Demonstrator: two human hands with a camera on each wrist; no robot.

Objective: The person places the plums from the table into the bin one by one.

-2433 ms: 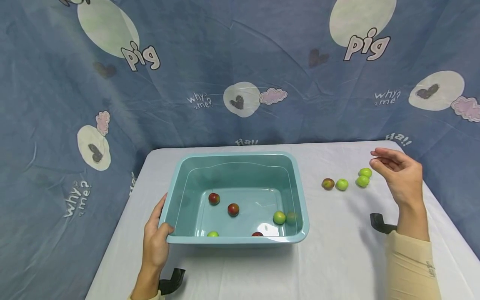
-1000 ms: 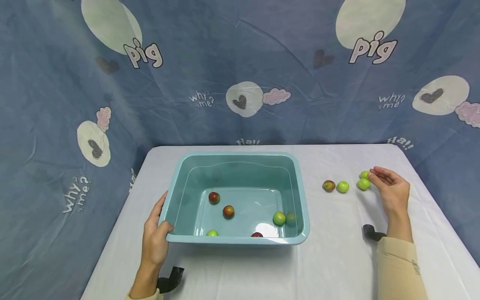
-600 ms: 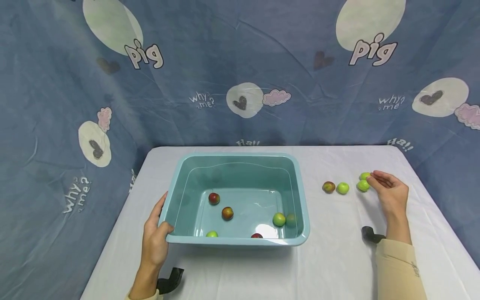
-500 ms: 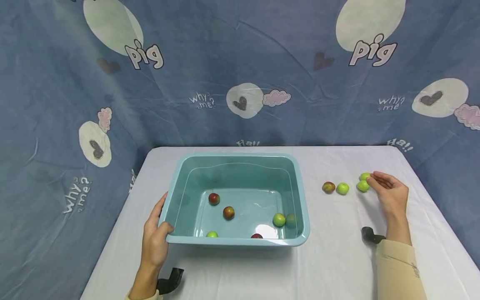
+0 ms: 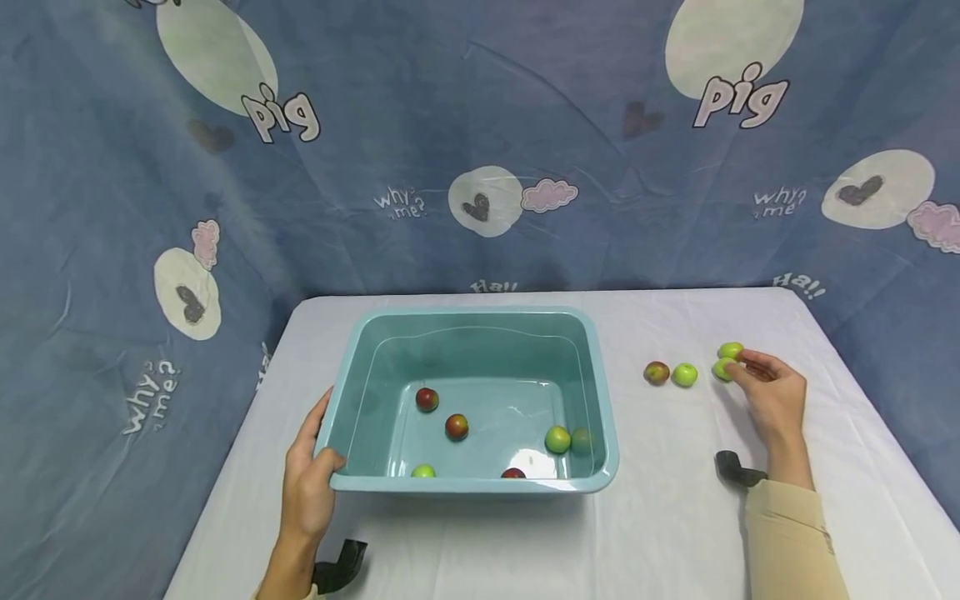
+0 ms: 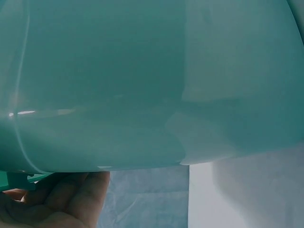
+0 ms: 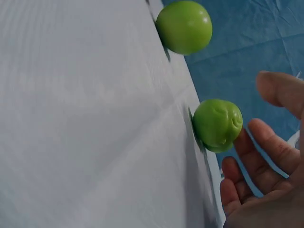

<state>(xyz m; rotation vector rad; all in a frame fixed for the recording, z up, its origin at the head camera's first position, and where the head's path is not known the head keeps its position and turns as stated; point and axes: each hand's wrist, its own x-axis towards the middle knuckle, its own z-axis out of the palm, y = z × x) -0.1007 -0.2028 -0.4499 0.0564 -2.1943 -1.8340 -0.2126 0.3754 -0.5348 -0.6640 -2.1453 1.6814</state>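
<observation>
My left hand [image 5: 309, 496] grips the left rim of a teal plastic basin [image 5: 465, 484], thumb over the edge; in the left wrist view its curled fingers [image 6: 88, 199] show under the basin's wall [image 6: 118, 95]. Inside lie several small round fruits, among them a dark red one [image 5: 427, 399], a red-brown one [image 5: 457, 427] and a green one [image 5: 558, 440]. At right, my right hand [image 5: 776, 404] reaches to two green fruits, a nearer one [image 5: 722, 370] and a farther one [image 5: 731, 351]. In the right wrist view its thumb stands apart from the nearer green fruit [image 7: 217, 124], fingertips right beside it.
Between the basin and my right hand, a reddish-brown fruit [image 5: 656, 372] and another green fruit [image 5: 685, 375] sit on the white tablecloth [image 5: 660, 500]. A blue printed cloth [image 5: 360, 250] hangs behind the table. Black wrist mounts [image 5: 341, 567] stick out from both wrists.
My right hand has come down and left from above the table to the two green fruits. The red-brown fruit in the basin rolled slightly left. My left hand stays on the rim.
</observation>
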